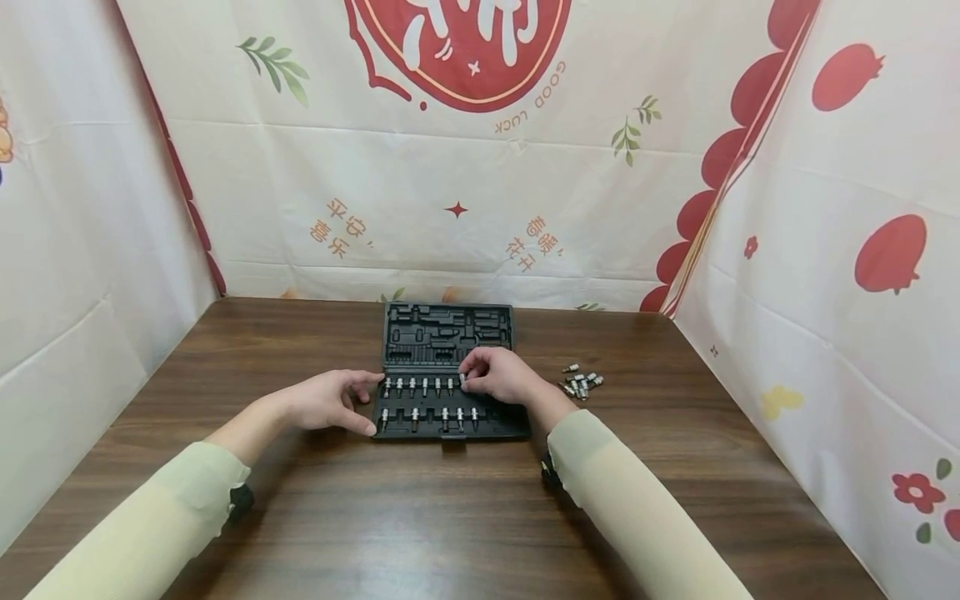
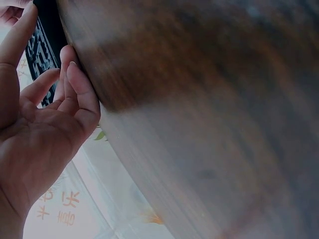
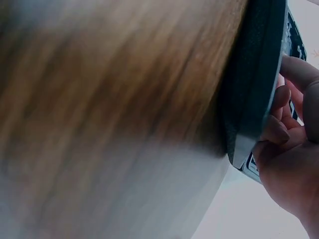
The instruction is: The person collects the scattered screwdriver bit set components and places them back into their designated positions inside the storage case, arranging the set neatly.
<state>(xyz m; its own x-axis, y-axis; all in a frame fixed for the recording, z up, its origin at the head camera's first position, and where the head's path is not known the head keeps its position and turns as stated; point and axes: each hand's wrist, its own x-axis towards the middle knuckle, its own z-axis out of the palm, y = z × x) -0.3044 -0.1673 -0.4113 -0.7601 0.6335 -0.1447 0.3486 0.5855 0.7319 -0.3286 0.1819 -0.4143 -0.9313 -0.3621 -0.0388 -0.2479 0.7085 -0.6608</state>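
Note:
A black plastic tool case [image 1: 452,439] lies open on the wooden table. Silver socket bits [image 1: 425,386] stand in two rows in its near half; the moulded lid [image 1: 422,336] at the back has vacant recesses. My right hand [image 1: 501,375] pinches one small socket bit [image 1: 462,379] between thumb and fingers at the right end of the back row. In the right wrist view that bit is hidden behind the hand and the case wall [image 3: 254,74]. My left hand [image 1: 322,402] spans the case's left side, thumb touching the front corner and fingers by the hinge end, loosely spread.
A small pile of loose socket bits [image 1: 581,385] lies on the table [image 1: 315,517] to the right of the case, beyond my right wrist. Printed cloth [image 1: 450,167] hangs behind the table and along both sides.

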